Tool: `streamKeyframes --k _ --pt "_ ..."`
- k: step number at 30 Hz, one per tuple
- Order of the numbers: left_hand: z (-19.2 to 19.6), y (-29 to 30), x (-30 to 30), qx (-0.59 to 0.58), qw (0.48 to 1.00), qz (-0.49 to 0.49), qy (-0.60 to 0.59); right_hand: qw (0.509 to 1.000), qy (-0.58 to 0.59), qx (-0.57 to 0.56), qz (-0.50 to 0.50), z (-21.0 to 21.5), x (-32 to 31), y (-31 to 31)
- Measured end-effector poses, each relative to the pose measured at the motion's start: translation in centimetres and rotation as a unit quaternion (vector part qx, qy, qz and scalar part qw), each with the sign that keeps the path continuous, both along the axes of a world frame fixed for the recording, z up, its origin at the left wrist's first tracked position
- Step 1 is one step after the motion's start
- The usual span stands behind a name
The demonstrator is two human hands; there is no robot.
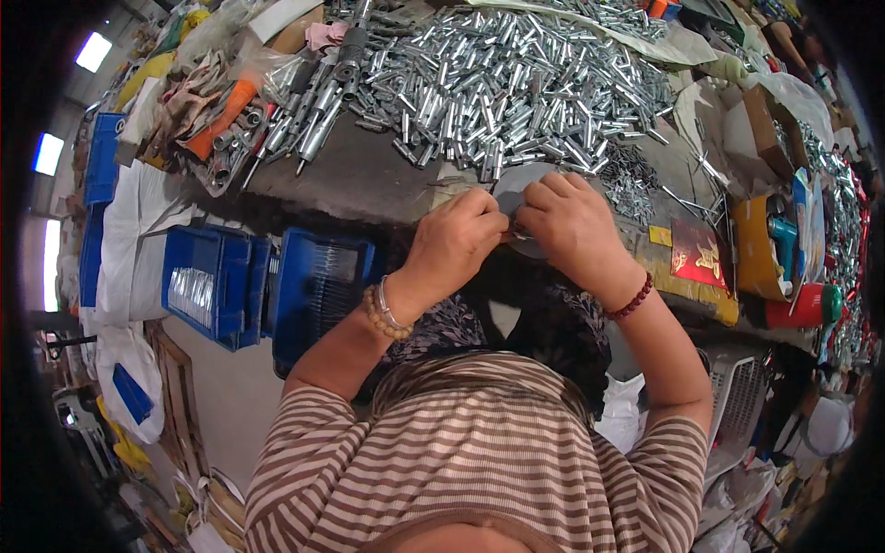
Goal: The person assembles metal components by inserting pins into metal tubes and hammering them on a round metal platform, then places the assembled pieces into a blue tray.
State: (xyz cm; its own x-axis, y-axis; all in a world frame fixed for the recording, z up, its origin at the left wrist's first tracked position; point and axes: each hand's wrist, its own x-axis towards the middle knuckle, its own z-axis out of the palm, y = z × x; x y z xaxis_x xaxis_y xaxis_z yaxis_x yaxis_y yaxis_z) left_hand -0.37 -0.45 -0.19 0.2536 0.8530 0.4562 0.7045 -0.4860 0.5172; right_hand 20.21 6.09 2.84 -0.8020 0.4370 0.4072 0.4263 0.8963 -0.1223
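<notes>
My left hand (458,241) and my right hand (569,223) meet at the near edge of a dark workbench (355,175), fingertips pinched together on a small part that the fingers hide. A grey round dish (513,184) lies just behind them, partly covered by both hands. Beyond it a big heap of short shiny metal tubes (502,83) covers the bench. Longer metal rods (313,124) lie in a bundle at the heap's left. Bead bracelets circle both wrists.
Two blue plastic crates (217,281) stand on the floor to my left, holding metal parts. A red packet (698,253), a yellow box (751,249) and a red can (802,306) sit at the right. Bags and an orange tool (217,120) clutter the far left.
</notes>
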Motion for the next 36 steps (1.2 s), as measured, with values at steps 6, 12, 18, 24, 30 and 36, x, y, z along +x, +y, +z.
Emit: streamKeyframes --k 6,12,18,24,30,36 --pt "-0.2 0.2 -0.2 -0.002 1.0 -0.009 -0.006 0.998 0.043 -0.018 -0.051 -0.9 0.3 0.1" --pt "-0.8 0.2 -0.3 0.004 1.0 -0.01 -0.024 0.911 0.203 -0.292 -0.208 -1.3 1.3 -3.8" --pt "-0.8 0.2 -0.3 0.009 1.0 -0.013 -0.016 0.931 0.264 -0.141 -0.211 -4.1 -0.4 -5.0" --pt "-0.8 0.1 -0.3 0.0 1.0 -0.012 -0.027 0.938 0.249 -0.111 -0.216 -4.4 -0.8 -5.0" --pt "-0.8 0.1 -0.3 0.003 1.0 -0.01 -0.022 0.939 0.247 -0.098 -0.217 -4.5 -0.9 -5.1" --pt "-0.7 0.2 -0.3 0.004 1.0 -0.015 -0.024 0.946 0.228 -0.057 -0.221 -4.7 -1.0 -5.0"
